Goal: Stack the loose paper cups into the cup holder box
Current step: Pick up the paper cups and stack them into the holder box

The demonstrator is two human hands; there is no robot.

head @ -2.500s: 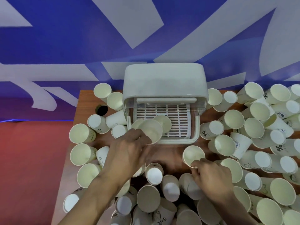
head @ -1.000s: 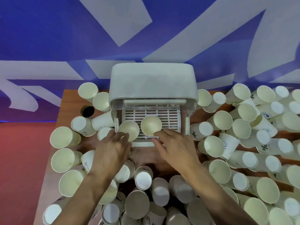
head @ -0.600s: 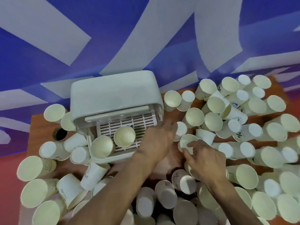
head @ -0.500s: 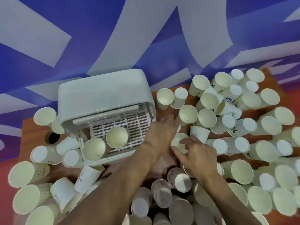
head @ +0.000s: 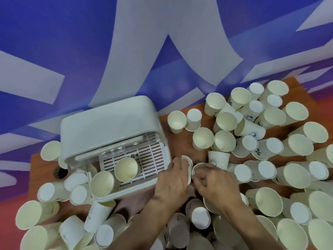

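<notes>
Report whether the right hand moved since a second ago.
Yes: right hand went from the front of the cup holder box to its right side, onto a paper cup.

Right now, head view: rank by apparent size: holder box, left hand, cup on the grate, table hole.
Largest to smallest:
holder box
left hand (nearer the camera, which inflates it)
cup on the grate
table hole

box [head: 108, 121] mouth open, 2 cups [head: 126, 169] at left, right half free, loose cups [head: 225, 141] packed round
</notes>
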